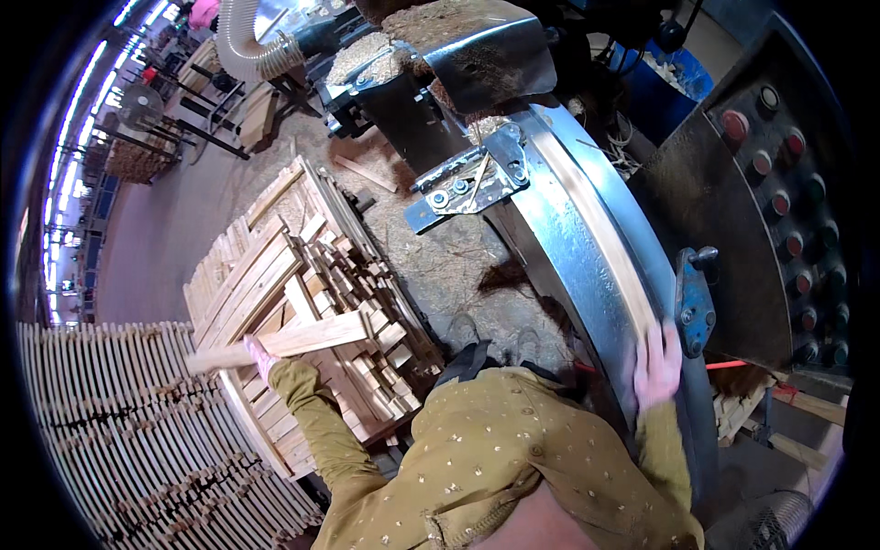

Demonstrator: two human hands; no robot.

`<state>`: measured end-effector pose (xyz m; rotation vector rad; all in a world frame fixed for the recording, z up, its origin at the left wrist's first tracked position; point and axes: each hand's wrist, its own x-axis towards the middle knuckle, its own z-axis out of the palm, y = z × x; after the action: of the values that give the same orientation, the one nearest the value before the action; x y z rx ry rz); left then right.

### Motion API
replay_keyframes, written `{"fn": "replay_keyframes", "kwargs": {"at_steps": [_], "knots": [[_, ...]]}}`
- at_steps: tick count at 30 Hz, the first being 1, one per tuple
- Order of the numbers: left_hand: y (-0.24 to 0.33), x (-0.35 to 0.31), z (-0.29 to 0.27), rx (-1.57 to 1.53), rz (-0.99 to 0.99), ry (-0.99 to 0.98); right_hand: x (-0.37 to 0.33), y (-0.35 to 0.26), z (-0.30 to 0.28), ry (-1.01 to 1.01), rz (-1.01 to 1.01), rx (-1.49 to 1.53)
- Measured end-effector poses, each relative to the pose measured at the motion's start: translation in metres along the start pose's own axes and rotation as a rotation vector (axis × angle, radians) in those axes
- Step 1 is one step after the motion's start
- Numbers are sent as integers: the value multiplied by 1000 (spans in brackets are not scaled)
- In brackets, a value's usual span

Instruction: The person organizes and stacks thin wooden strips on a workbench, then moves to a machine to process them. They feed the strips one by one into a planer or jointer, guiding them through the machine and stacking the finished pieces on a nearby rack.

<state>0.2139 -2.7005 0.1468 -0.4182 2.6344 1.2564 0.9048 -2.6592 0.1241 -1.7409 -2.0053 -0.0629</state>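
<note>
"What do you see?"
"The right hand [656, 365] lies open on the near end of a long wood strip [599, 225]. The left hand [260, 356] grips a board [316, 337] over the wood pile [362, 289]."
"Where's the strip?"
"On the shiny tabletop [577, 261], between its long edges, pointing to the dusty machine [490, 57]."

Workshop interior, long hall running off at upper left; grey floor [137, 220], smooth-looking there, littered with pale shavings [431, 266] nearer the camera; bright white light strips [84, 87] down the left side, can't tell windows from lamps; round caged fan [141, 106] in front of them, dark metal stands [206, 128] nearby; bluish units [89, 238] far left, detail too small; blue bin [698, 77] upper right, pale scraps inside
</note>
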Motion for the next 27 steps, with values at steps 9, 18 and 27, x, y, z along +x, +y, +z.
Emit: {"fn": "replay_keyframes", "kwargs": {"at_steps": [9, 18, 27], "knots": [[158, -249, 12, -1077, 787, -1375, 204, -26, 138, 369, -216, 375], [13, -514, 141, -615, 674, -1275, 88, -43, 48, 189, -186, 205], [-108, -462, 130, -67, 124, -1971, -119, 57, -58, -161, -1, -331]]}}
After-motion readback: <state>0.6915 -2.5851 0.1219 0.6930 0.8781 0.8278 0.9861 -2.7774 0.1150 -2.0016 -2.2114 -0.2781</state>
